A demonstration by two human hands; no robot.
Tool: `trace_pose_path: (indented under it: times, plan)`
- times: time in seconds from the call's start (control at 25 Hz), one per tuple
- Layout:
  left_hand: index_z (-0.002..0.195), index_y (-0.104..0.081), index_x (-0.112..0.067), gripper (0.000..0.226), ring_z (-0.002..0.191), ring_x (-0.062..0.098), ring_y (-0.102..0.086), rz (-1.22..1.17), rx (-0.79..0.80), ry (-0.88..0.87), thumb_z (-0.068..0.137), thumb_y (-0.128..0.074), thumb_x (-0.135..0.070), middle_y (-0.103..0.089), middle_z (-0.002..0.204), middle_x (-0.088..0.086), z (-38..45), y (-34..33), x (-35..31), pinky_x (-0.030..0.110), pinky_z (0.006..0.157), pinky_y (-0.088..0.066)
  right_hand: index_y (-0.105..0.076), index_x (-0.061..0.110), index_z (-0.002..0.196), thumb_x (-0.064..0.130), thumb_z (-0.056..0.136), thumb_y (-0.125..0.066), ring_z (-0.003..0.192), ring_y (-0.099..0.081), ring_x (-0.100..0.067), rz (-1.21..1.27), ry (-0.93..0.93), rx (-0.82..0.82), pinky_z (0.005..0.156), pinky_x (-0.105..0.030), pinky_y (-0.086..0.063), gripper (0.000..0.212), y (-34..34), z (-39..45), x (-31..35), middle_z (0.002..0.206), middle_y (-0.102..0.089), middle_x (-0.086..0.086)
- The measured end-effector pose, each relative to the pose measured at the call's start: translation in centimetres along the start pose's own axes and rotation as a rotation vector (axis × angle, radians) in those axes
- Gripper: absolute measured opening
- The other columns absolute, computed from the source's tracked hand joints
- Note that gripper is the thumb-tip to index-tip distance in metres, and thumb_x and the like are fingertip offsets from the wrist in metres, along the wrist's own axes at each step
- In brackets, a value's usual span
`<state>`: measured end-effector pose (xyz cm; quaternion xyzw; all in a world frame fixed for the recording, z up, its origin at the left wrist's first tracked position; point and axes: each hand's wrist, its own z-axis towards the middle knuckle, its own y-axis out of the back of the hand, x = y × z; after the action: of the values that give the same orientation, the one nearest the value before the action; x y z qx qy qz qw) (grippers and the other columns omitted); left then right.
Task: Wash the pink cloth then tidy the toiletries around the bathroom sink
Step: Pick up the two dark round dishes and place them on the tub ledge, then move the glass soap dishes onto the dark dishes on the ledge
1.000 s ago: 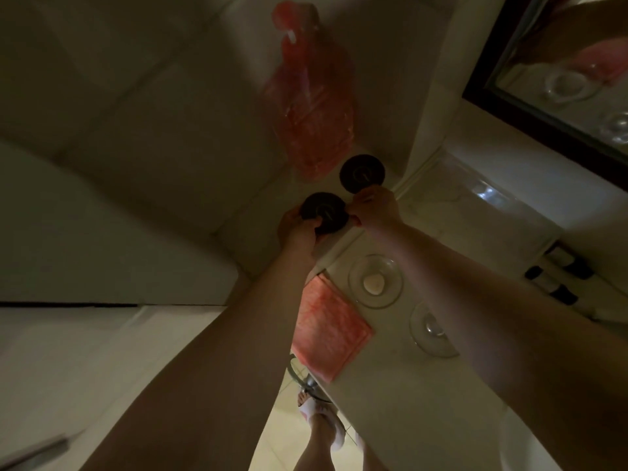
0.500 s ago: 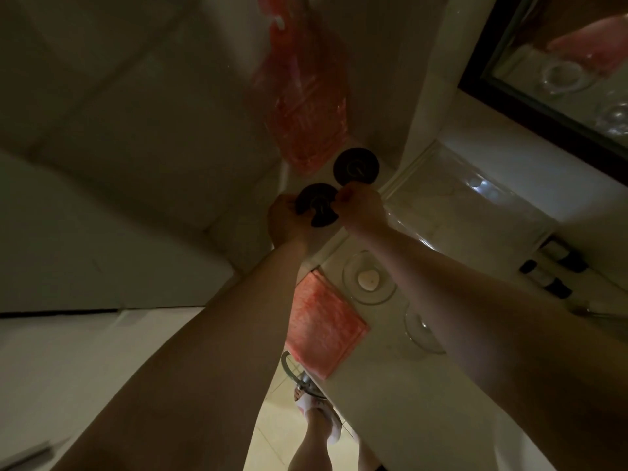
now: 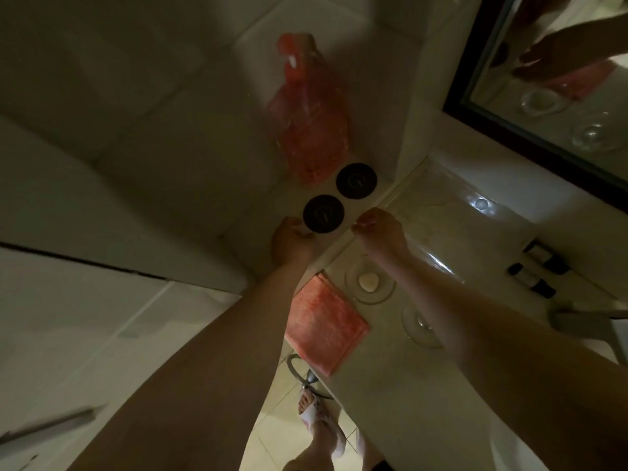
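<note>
Two black round discs are stuck on the tiled wall, the lower disc [image 3: 323,213] and the upper disc [image 3: 356,180]. A pink cloth [image 3: 307,110] hangs on the wall just above them. A second pink cloth [image 3: 326,326] lies folded on the counter's left edge. My left hand [image 3: 290,243] is just below-left of the lower disc, its fingertips at the rim, holding nothing. My right hand [image 3: 380,229] hovers to the right of that disc, fingers loosely curled and apart from it.
A glass dish with a soap bar [image 3: 369,282] and another glass dish [image 3: 421,326] stand on the counter [image 3: 390,385]. Small dark-capped bottles [image 3: 540,266] lie by the back wall, near the faucet [image 3: 577,317]. The mirror [image 3: 543,79] hangs upper right. A metal ring [image 3: 299,368] sits under the counter edge.
Both hands held the lower black disc against the wall. They have let go and drawn back a little, so the whole disc now shows.
</note>
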<state>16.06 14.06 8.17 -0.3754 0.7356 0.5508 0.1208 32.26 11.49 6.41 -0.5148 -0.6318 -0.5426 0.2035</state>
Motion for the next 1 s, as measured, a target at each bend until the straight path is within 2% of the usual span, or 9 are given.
trace_pose_path:
  times: [0.08,0.2,0.32,0.52,0.68,0.84,0.92,1.0]
  plan:
    - [0.119,-0.055,-0.009,0.037,0.104,0.027,-0.061,0.061,0.043,-0.063,0.083,-0.063,-0.015,-0.063,0.116,0.010,-1.7,0.1,0.1,0.031,0.082,-0.050,-0.061,0.013,0.092,0.021,0.081,-0.066,0.088,-0.061,-0.018,-0.015,0.006,-0.023,0.076,-0.026,-0.048,0.014,1.2,-1.9,-1.3,0.101,-0.066,-0.009]
    - [0.122,-0.054,-0.012,0.042,0.104,0.026,-0.060,0.132,0.095,-0.180,0.082,-0.063,-0.018,-0.061,0.117,0.010,-4.4,-0.2,0.3,0.028,0.080,-0.045,-0.060,0.014,0.101,0.025,0.083,-0.065,0.088,-0.055,-0.014,-0.158,-0.014,-0.056,0.071,-0.020,-0.037,0.021,3.0,-4.8,-3.4,0.108,-0.060,-0.006]
    - [0.123,-0.053,-0.015,0.042,0.103,0.024,-0.058,0.121,0.174,-0.250,0.083,-0.063,-0.021,-0.058,0.116,0.008,-7.2,-0.9,0.1,0.031,0.084,-0.046,-0.059,0.014,0.103,0.032,0.082,-0.066,0.096,-0.058,-0.022,-0.234,-0.050,-0.145,0.074,-0.026,-0.043,0.028,4.7,-8.0,-5.8,0.106,-0.059,-0.008]
    - [0.121,-0.054,-0.018,0.040,0.106,0.023,-0.057,0.190,0.255,-0.321,0.082,-0.064,-0.022,-0.057,0.118,0.006,-9.2,-2.4,0.4,0.036,0.090,-0.048,-0.058,0.015,0.105,0.031,0.083,-0.064,0.091,-0.062,-0.026,-0.215,-0.219,-0.196,0.076,-0.030,-0.050,0.028,6.4,-12.1,-9.3,0.106,-0.060,-0.007]
    - [0.118,-0.056,-0.018,0.038,0.107,0.024,-0.056,0.235,0.291,-0.324,0.081,-0.066,-0.019,-0.055,0.118,0.008,-9.4,-3.3,2.1,0.035,0.092,-0.047,-0.056,0.011,0.113,0.032,0.085,-0.063,0.097,-0.057,-0.027,-0.269,-0.329,-0.225,0.081,-0.036,-0.050,0.035,6.5,-15.5,-12.4,0.109,-0.061,-0.011]
    - [0.117,-0.058,-0.015,0.038,0.103,0.027,-0.058,0.257,0.326,-0.320,0.079,-0.065,-0.018,-0.058,0.115,0.011,-8.4,-4.6,4.1,0.039,0.089,-0.050,-0.046,0.012,0.125,0.035,0.086,-0.063,0.093,-0.061,-0.028,-0.200,-0.500,-0.288,0.072,-0.032,-0.048,0.048,5.7,-16.6,-14.5,0.110,-0.062,-0.011]
    - [0.115,-0.057,-0.014,0.038,0.103,0.028,-0.060,0.238,0.336,-0.295,0.078,-0.063,-0.025,-0.062,0.112,0.011,-7.6,-5.6,5.2,0.041,0.086,-0.052,-0.044,0.013,0.129,0.037,0.085,-0.065,0.093,-0.063,-0.029,-0.154,-0.567,-0.298,0.075,-0.035,-0.052,0.054,5.0,-16.6,-15.1,0.113,-0.063,-0.011]
    - [0.118,-0.053,-0.012,0.042,0.105,0.027,-0.061,0.215,0.355,-0.274,0.080,-0.061,-0.028,-0.063,0.115,0.011,-7.1,-6.4,6.0,0.037,0.084,-0.052,-0.040,0.014,0.134,0.036,0.086,-0.064,0.099,-0.063,-0.029,-0.110,-0.618,-0.283,0.079,-0.037,-0.053,0.058,4.3,-16.5,-15.5,0.118,-0.061,-0.011]
